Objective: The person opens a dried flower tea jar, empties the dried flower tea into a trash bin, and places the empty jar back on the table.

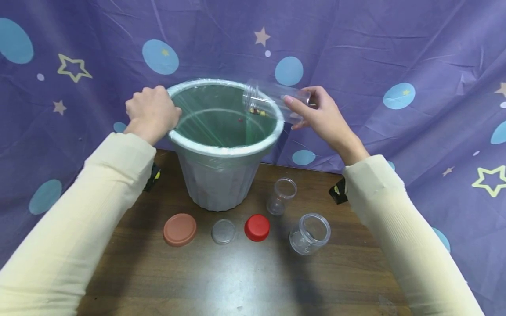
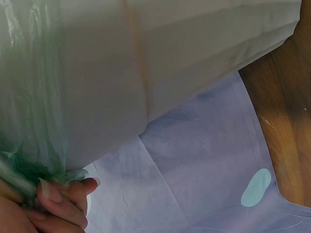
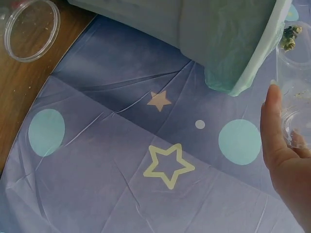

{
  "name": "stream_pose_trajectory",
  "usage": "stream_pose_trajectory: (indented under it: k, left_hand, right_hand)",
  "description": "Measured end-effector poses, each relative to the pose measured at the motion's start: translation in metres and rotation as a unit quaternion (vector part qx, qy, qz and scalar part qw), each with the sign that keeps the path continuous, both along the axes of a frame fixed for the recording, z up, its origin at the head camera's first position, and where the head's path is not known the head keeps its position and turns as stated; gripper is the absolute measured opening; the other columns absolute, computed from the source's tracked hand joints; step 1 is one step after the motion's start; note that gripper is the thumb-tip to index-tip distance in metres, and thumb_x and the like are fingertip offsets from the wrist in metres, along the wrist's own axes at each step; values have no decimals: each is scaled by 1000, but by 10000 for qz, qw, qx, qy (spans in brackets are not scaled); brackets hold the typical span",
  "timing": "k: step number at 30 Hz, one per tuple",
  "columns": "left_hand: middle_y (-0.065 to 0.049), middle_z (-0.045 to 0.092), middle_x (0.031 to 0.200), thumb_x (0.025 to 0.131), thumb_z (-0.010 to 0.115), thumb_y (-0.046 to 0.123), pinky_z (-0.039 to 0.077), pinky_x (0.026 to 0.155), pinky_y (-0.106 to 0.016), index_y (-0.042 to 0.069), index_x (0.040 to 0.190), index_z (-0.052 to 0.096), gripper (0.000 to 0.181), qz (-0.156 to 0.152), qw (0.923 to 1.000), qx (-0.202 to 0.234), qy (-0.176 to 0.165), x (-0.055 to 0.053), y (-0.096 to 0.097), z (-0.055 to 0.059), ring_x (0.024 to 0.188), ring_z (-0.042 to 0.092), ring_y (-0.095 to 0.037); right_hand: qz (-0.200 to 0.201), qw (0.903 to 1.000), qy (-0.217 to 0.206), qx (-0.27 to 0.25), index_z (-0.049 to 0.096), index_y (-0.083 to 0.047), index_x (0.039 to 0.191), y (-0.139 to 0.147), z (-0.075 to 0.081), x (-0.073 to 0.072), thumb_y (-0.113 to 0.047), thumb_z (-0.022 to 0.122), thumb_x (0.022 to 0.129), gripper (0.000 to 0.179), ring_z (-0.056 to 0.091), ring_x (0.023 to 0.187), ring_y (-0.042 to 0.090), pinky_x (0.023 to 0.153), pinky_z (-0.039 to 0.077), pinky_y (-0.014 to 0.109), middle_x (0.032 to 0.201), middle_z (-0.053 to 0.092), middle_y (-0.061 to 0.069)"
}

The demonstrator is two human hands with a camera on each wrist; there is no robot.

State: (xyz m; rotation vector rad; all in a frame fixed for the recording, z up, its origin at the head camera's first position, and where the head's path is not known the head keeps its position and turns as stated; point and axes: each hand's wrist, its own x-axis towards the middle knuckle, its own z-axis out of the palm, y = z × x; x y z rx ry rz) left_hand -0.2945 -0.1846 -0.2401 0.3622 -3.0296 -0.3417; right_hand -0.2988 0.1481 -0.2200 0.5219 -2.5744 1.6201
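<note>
A pale grey trash bin (image 1: 219, 184) stands on the table, lined with a thin green plastic bag (image 2: 39, 97) folded over its rim. My left hand (image 1: 152, 112) grips the bin's left rim; in the left wrist view its fingers (image 2: 68, 206) curl on the gathered bag. Over the right side of the bin, my right hand (image 1: 326, 118) holds a clear plastic jar (image 1: 272, 94) near its base. That jar lies almost sideways, its mouth over the bin's opening. Small yellow and dark bits (image 1: 258, 112) sit near its mouth, and a tiny reddish bit shows below, inside the bin.
In front of the bin lie a salmon lid (image 1: 179, 229), a clear greyish lid (image 1: 223, 231) and a red lid (image 1: 257, 227). Two clear jars, a narrow one (image 1: 276, 206) and a wider one (image 1: 303, 242), stand to the right. A purple patterned curtain (image 1: 221, 35) hangs behind.
</note>
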Motion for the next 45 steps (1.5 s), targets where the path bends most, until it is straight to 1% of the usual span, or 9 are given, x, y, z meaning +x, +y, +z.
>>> stream_pose_trajectory:
  k: [6,12,15,20,28,33,34,40,45]
  left_hand:
    - [-39,56,124,97,49,38,50,81,-60,-13,127,50,59,-58,10000,32,-32,1,-1,0,109,57,-56]
    - [-39,56,124,97,49,38,50,81,-59,-13,127,50,59,-26,10000,31,-52,1,-1,1,110,57,-56]
    - [-39,56,124,97,49,37,50,82,-59,-13,127,50,58,-34,10000,53,-43,1,-1,2,110,57,-56]
    - [-39,57,123,97,49,37,50,82,-60,-13,125,51,58,-38,10000,74,15,1,-1,1,109,57,-56]
    - [-39,55,126,97,49,39,50,83,-59,-12,129,49,60,-23,10000,78,-51,0,0,1,111,56,-56]
    - [-38,56,124,97,49,39,51,80,-59,-12,127,50,59,-4,10000,74,-53,0,-1,1,110,57,-55]
    - [-38,56,124,97,49,39,51,80,-59,-12,127,50,59,-9,10000,77,-49,0,-1,1,110,57,-55]
    - [-39,57,124,96,49,38,51,80,-59,-13,126,51,59,-4,10000,74,3,0,-1,1,109,57,-56]
    - [-39,57,123,97,49,38,51,80,-59,-13,126,51,58,-34,10000,91,9,1,-1,0,109,57,-56]
  right_hand:
    - [-212,9987,-15,455,49,-8,123,0,1,1,-45,67,90,52,60,90,18,76,59,32,101,50,1]
    - [-452,9913,-9,1233,49,-11,138,-3,5,3,-57,65,87,70,68,81,16,83,56,32,119,55,4]
    - [-546,9860,141,1567,50,-15,140,-4,8,3,-60,64,86,72,70,69,15,86,54,33,111,60,5]
    - [-593,9785,461,1919,49,-16,144,-5,10,1,-60,64,86,74,67,61,13,89,49,34,93,63,1]
    - [-675,9685,638,2311,42,-14,149,-9,12,1,-61,64,86,82,67,60,11,92,49,35,94,66,4]
    - [-703,9650,601,2453,38,-15,152,-14,16,2,-62,64,84,87,71,70,19,86,54,34,114,68,6]
    - [-719,9637,609,2500,37,-15,152,-15,17,2,-63,64,84,87,71,77,19,86,54,33,116,67,6]
    - [-726,9502,793,2924,37,-15,153,-23,22,4,-63,61,85,86,54,106,23,96,44,39,110,62,9]
    - [-733,9433,730,3153,38,-20,152,-28,26,5,-63,60,85,83,55,112,26,100,43,44,113,65,11]
